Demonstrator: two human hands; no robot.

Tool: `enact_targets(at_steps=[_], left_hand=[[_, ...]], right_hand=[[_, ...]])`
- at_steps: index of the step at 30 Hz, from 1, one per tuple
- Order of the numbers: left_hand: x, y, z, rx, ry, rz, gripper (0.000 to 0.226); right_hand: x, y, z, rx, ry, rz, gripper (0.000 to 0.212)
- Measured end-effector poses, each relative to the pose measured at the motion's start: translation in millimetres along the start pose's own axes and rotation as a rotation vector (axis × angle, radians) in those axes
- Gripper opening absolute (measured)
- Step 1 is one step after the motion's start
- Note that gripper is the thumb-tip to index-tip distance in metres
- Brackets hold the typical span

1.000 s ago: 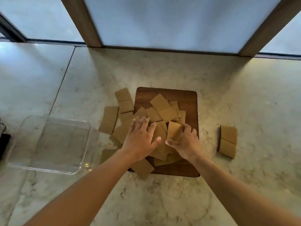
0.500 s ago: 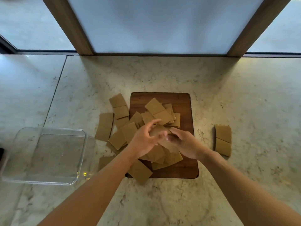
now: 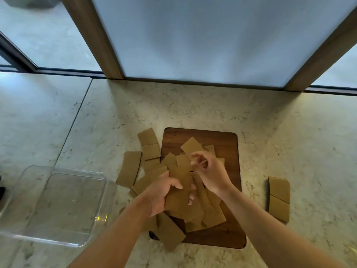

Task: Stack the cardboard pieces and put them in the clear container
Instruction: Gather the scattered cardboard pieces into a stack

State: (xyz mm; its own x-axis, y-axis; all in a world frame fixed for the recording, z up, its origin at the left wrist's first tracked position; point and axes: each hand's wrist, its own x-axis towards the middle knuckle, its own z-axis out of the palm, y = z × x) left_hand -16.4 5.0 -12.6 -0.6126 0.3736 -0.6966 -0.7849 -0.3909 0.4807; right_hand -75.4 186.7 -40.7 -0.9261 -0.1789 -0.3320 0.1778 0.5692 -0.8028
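My left hand (image 3: pixel 162 192) has its grip closed around a cardboard piece (image 3: pixel 178 187), thumb on top, fingertips peeking out along its right edge, lifted over the loose pile of cardboard pieces (image 3: pixel 197 213) on the wooden cutting board (image 3: pixel 228 151). My right hand (image 3: pixel 210 171) is over the far side of the pile, fingers curled and pinching; whether they hold anything I cannot tell, it is blurred. My arms hide part of the pile. More pieces spill left onto the marble surface (image 3: pixel 193 105), and a folded cardboard strip (image 3: pixel 279 198) lies apart at right. The clear container (image 3: pixel 25 231) sits left, its near corner cut off.
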Motion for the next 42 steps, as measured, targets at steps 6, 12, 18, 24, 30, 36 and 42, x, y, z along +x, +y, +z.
enact_targets(at_steps=[6,12,18,24,30,36,42], left_hand=[[15.8,25.0,-8.2,-0.152,0.176,0.088,0.027],[34.7,29.7,10.0,0.273,0.402,0.295,0.049],[37.5,22.7,2.5,0.017,0.404,0.273,0.02],[23.0,26.4,-18.6,-0.126,0.219,0.274,0.043],[35.8,29.5,1.2,-0.062,0.23,0.304,0.058],[55.6,16.3,23.9,0.294,0.387,0.321,0.049],[38.3,17.5,-6.2,-0.108,0.292,0.291,0.047]], right_hand=[[45.5,4.1,-5.7,-0.459,0.256,0.127,0.049],[29.0,-15.8,-15.2,0.21,0.221,0.233,0.033],[20.7,-9.0,-0.2,-0.144,0.202,-0.03,0.023],[69.6,26.2,-59.4,-0.671,0.094,0.221,0.062],[55.8,15.3,-83.1,0.008,0.378,0.295,0.009],[12.1,-13.5,-10.5,0.216,0.053,0.173,0.013],[19.7,22.8,-43.7,-0.659,-0.18,-0.002,0.063]])
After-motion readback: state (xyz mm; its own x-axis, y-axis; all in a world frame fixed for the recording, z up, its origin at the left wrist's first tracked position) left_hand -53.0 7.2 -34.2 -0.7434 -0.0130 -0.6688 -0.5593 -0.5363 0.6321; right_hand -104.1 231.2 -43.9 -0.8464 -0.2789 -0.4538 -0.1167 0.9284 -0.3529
